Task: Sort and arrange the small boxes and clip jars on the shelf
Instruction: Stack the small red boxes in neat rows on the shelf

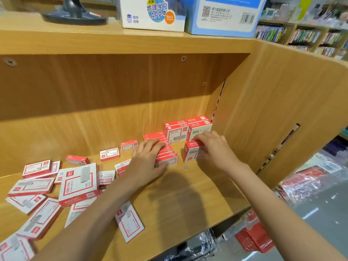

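1. Loose red-and-white boxes [78, 184] lay scattered flat over the near left of the wooden shelf [188, 200];
2. The left hand [148, 157] gripped a row of boxes [166, 155], fingers curled over it;
3. The right hand [214, 147] held a single box [191, 153] just right of the row;
4. A neat stack [185, 129] stood in the far right corner.

white carton [150, 15]: "地理学习 APP" | blue carton [224, 16]: "得力集团有限公司" (blurry)

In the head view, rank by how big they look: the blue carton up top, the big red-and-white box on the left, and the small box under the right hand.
1. blue carton, partly cropped
2. big red-and-white box
3. small box under the right hand
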{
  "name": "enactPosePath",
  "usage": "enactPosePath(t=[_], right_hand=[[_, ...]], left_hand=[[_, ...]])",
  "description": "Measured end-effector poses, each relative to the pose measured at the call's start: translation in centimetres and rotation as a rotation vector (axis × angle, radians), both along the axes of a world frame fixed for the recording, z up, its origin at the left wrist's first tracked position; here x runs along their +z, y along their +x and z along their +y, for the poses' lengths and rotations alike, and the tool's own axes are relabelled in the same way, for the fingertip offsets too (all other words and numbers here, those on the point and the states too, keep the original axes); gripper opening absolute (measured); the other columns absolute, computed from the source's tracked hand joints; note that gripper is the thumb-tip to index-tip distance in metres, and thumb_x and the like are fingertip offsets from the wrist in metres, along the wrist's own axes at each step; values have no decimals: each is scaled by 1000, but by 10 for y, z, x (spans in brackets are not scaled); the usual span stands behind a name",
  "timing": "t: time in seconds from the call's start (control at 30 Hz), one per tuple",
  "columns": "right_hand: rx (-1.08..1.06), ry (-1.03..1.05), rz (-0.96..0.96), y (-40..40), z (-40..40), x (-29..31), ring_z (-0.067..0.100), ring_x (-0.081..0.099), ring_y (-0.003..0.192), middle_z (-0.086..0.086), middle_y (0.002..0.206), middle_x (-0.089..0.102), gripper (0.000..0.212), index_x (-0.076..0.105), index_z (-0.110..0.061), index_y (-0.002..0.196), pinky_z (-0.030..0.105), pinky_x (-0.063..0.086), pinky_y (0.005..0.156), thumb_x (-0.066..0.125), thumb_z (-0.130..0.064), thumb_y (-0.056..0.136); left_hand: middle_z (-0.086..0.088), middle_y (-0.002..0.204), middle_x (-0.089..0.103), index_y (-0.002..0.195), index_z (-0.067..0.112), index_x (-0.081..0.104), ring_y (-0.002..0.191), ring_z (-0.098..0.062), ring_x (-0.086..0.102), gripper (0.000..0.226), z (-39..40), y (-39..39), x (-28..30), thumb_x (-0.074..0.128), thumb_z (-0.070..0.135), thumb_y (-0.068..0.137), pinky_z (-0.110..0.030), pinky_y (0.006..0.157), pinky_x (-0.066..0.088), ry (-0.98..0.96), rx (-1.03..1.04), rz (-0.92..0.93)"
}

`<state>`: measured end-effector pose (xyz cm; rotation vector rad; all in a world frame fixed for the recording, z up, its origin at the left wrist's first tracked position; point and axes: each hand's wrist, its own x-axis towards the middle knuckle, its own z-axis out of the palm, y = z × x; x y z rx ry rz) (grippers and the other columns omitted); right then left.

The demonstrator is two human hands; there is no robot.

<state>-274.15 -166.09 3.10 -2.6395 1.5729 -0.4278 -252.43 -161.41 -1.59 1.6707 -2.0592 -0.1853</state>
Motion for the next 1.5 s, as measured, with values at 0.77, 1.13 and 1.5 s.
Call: enactPosePath(t=[0.77,1.13,1.5], right_hand=[[-27,-179,229,-11,-47,15,24,41,111,8,122,53,33,51,-7,122,30,38,82,53,-21,91],[137,-151,-139,38,1,5,20,40,114,3,120,51,29,56,-11,117,32,39,92,58,-17,89],[625,271,143,121,82,-25,14,40,115,-2,126,48,73,48,-17,127,27,29,100,59,-65,73]], left_hand=[[0,142,37,139,23,35,132,-22,29,72,-5,5,-16,56,54,77,-42,109,21,-42,13,-105],[-9,138,43,127,13,50,128,-27,38,73,15,26,6,39,62,75,-46,103,33,-98,78,54],[-12,138,43,111,19,60,128,-39,28,65,108,107,-2,31,63,73,-56,102,28,8,455,-17]])
